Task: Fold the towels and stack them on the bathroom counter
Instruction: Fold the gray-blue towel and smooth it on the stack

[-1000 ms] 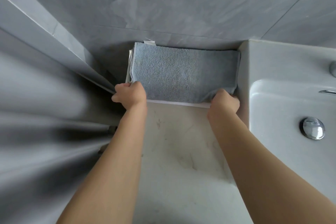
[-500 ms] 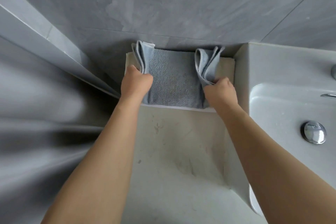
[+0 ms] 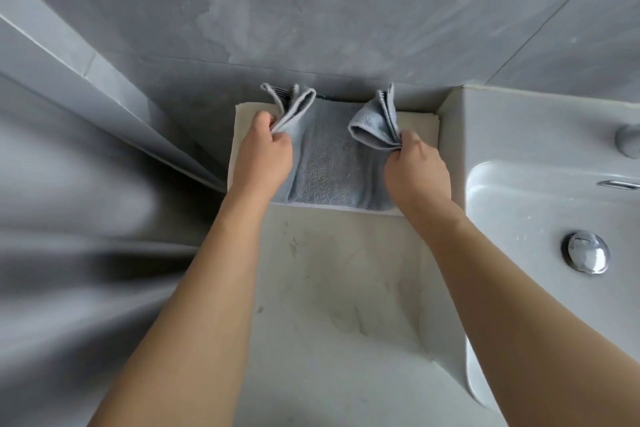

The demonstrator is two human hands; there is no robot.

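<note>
A blue-grey towel [image 3: 329,163] lies on a folded cream towel [image 3: 420,125] at the back of the pale counter [image 3: 332,288], against the grey wall. My left hand [image 3: 263,152] pinches the blue towel's left end and holds it bunched and raised. My right hand [image 3: 415,163] pinches the right end, also lifted and folded inward. The towel's middle still rests flat on the cream one.
A white sink basin [image 3: 540,253] with a chrome drain plug [image 3: 587,252] fills the right side, its raised rim right next to the towels. A chrome tap part [image 3: 627,140] shows at the right edge. Grey tiled wall [image 3: 346,10] rises behind; a slanted ledge [image 3: 104,80] runs at left.
The blue towel lay flat with both hands at its front corners. Both hands have since moved back along its ends and lifted them up and inward, uncovering the cream towel at the sides.
</note>
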